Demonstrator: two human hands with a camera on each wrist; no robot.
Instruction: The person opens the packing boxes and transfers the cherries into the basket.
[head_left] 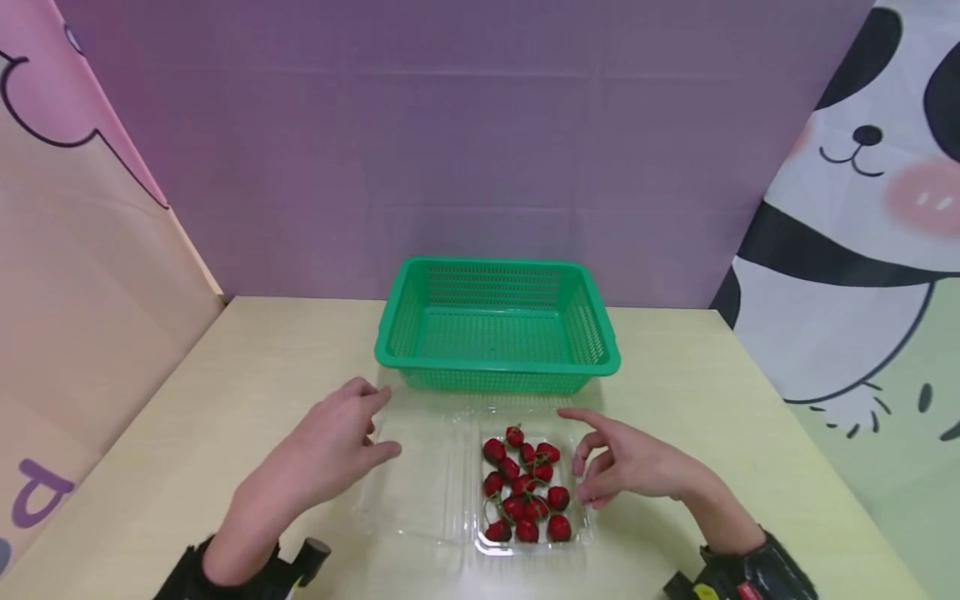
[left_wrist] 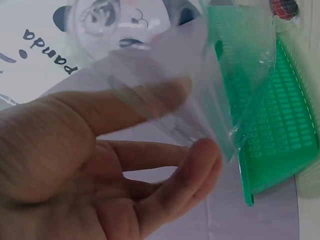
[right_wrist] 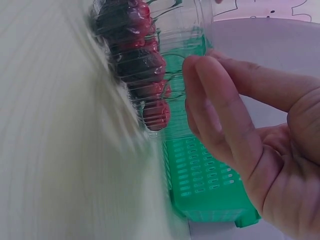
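A clear plastic box (head_left: 495, 547) holds several red cherries (head_left: 527, 531) with green stems. Its transparent lid (head_left: 427, 500) lies opened out to the left. At the lid's left side is my left hand (head_left: 322, 450), thumb and fingers spread apart. Part of that thumb shows through the clear plastic in the left wrist view; whether it touches the lid I cannot tell. My right hand (head_left: 633, 454) is at the box's right side, index finger stretched out and the others loosely bent. In the right wrist view its fingertips (right_wrist: 192, 65) are close to the box wall; contact is unclear.
Behind the box stands a green perforated basket (head_left: 498, 368) on the pale wooden table (head_left: 247, 367). A purple cloth backdrop (head_left: 480, 142) hangs behind the table, with a panda print (head_left: 862, 217) at the right.
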